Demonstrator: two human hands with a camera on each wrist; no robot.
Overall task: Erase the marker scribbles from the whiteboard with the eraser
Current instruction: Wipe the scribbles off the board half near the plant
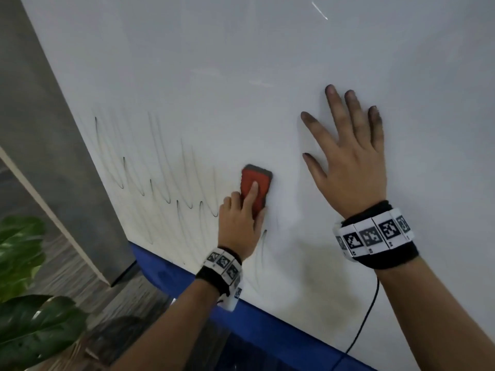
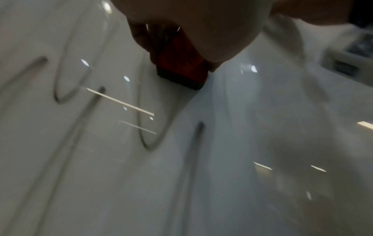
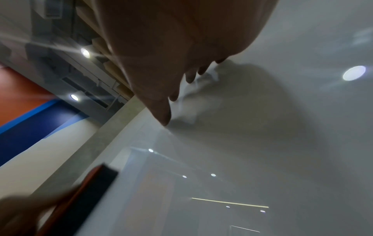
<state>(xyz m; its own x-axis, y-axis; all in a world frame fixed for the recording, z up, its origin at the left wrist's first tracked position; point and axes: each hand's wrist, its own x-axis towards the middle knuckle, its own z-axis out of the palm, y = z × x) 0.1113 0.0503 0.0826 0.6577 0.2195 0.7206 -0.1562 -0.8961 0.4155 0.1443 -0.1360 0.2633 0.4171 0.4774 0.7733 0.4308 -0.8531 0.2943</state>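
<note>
A red eraser (image 1: pixel 256 187) with a dark felt base lies pressed against the whiteboard (image 1: pixel 241 76). My left hand (image 1: pixel 242 212) grips it, index finger laid along its back. Black looping scribbles (image 1: pixel 160 170) run across the board left of the eraser, and a few strokes (image 1: pixel 263 239) lie below the hand. My right hand (image 1: pixel 348 156) rests flat on the board to the right, fingers spread and smudged with ink. The left wrist view shows the eraser (image 2: pixel 181 63) on the board beside blurred scribbles (image 2: pixel 145 135). In the right wrist view the eraser's edge (image 3: pixel 88 191) shows at lower left.
A blue ledge (image 1: pixel 267 330) runs along the board's bottom edge. A grey pillar (image 1: pixel 53 156) stands to the left, with green plant leaves (image 1: pixel 26 303) below it. A black cable (image 1: pixel 367 317) hangs from my right wrist.
</note>
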